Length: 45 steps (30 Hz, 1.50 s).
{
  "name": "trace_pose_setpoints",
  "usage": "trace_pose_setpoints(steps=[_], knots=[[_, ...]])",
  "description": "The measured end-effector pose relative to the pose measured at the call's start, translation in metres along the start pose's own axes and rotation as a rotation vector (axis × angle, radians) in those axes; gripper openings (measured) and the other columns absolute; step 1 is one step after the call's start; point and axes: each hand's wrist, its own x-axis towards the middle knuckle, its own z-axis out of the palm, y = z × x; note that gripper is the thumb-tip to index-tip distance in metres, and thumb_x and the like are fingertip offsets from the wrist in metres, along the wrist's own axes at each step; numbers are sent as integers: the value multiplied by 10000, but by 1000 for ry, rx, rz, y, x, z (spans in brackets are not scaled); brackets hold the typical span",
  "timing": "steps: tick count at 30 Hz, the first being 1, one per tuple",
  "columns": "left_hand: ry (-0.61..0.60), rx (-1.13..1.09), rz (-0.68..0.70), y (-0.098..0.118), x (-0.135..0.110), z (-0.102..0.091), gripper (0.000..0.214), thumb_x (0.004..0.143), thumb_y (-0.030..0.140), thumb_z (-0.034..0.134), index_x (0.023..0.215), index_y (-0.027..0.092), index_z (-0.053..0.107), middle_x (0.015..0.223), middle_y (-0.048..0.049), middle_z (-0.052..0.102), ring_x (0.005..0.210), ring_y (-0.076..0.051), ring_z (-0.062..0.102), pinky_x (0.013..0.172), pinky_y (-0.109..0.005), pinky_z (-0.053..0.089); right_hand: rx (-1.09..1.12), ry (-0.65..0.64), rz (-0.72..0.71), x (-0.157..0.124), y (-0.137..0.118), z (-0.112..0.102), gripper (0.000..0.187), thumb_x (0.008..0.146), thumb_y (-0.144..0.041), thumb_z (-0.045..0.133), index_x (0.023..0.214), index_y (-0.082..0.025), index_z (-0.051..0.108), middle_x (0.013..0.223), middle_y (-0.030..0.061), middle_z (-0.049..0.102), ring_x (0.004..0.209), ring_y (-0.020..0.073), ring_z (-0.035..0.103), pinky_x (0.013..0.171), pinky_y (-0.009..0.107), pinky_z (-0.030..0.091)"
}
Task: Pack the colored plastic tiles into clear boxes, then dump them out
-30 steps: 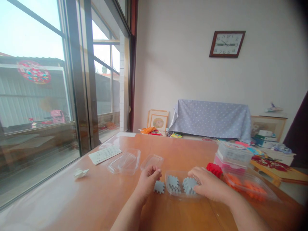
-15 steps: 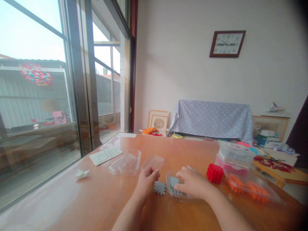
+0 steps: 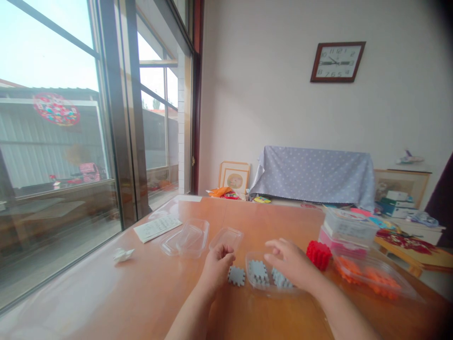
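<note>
My left hand point(image 3: 216, 265) rests on the wooden table point(image 3: 148, 293) with its fingers curled in, right beside a loose grey-blue toothed foam piece point(image 3: 236, 275). What it holds, if anything, is hidden. My right hand point(image 3: 288, 262) hovers with fingers apart over a clear plastic tray point(image 3: 252, 260) that holds several more grey-blue pieces point(image 3: 258, 271). Nothing shows in that hand.
A red foam cube point(image 3: 319, 254) stands right of the tray. Orange pieces lie in a clear tray point(image 3: 375, 276) at far right, beside a stack of boxes point(image 3: 348, 229). Clear lids point(image 3: 187, 236) and a paper sheet point(image 3: 156, 227) lie toward the window; a crumpled scrap point(image 3: 122, 255) lies left.
My right hand moved left across the tray of grey-blue pieces, then lifted a little off them with fingers spread. My left hand stayed put.
</note>
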Motion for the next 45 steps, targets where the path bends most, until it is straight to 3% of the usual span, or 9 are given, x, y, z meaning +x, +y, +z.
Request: trace_pose_setpoints(steps=[3, 10, 17, 26, 30, 33, 36, 39, 45], knots=[[-81, 146, 32, -2, -5, -2, 217, 664, 163, 594, 878, 199, 594, 781, 2, 634, 678, -144, 542, 613, -243, 382, 143, 182, 118, -7, 24, -1, 387, 899, -551, 525, 1017, -233, 711, 845, 23, 687, 815, 221, 633, 737, 320, 478], [-244, 557, 110, -1, -20, -10, 498, 608, 88, 648, 1088, 219, 620, 993, -50, 639, 911, -218, 582, 747, -277, 419, 315, 386, 337, -26, 66, 2, 480, 865, -647, 501, 672, -223, 615, 619, -2, 605, 653, 205, 576, 615, 304, 430], [-303, 780, 112, 12, -26, -8, 486, 618, 91, 624, 1088, 215, 623, 1096, -62, 606, 1007, -221, 561, 831, -284, 425, 371, 372, 431, -26, 90, 21, 492, 858, -659, 504, 643, -222, 574, 570, -24, 564, 606, 184, 547, 597, 286, 389], [-301, 796, 133, 4, -23, -11, 346, 641, 135, 657, 980, 199, 629, 1024, -44, 637, 967, -215, 557, 792, -277, 430, 280, 344, 397, -20, 97, 27, 481, 905, -621, 462, 662, -219, 566, 600, -18, 593, 639, 190, 571, 589, 282, 343], [-229, 653, 107, 8, -26, -13, 289, 660, 159, 667, 944, 195, 629, 934, -10, 650, 905, -191, 569, 794, -274, 442, 273, 371, 402, -19, 99, 25, 496, 917, -616, 441, 629, -221, 524, 579, -17, 576, 596, 173, 516, 576, 290, 301], [-112, 558, 171, 21, -30, -13, 220, 707, 209, 671, 922, 191, 627, 927, -9, 655, 915, -193, 579, 850, -300, 442, 273, 389, 400, -18, 98, 24, 499, 930, -609, 418, 624, -225, 504, 567, -20, 559, 581, 164, 486, 564, 293, 271], [-40, 527, 244, 39, -33, -6, 212, 756, 271, 672, 951, 196, 632, 969, -24, 667, 955, -209, 583, 880, -328, 441, 279, 404, 405, -17, 96, 23, 493, 935, -598, 407, 624, -227, 498, 561, -18, 553, 568, 158, 464, 553, 296, 249], [-87, 562, 298, 52, -31, 9, 208, 775, 259, 662, 976, 214, 634, 993, -21, 668, 963, -210, 587, 895, -341, 442, 286, 410, 416, -16, 95, 22, 486, 935, -587, 410, 622, -226, 498, 557, -15, 558, 552, 153, 450, 545, 298, 235], [-200, 704, 420, 46, -18, 45, 340, 699, 157, 692, 1024, 240, 638, 1099, -49, 667, 1072, -245, 573, 954, -370, 434, 287, 417, 422, -14, 94, 21, 469, 936, -561, 416, 611, -229, 480, 544, -18, 549, 538, 152, 453, 543, 297, 226]])
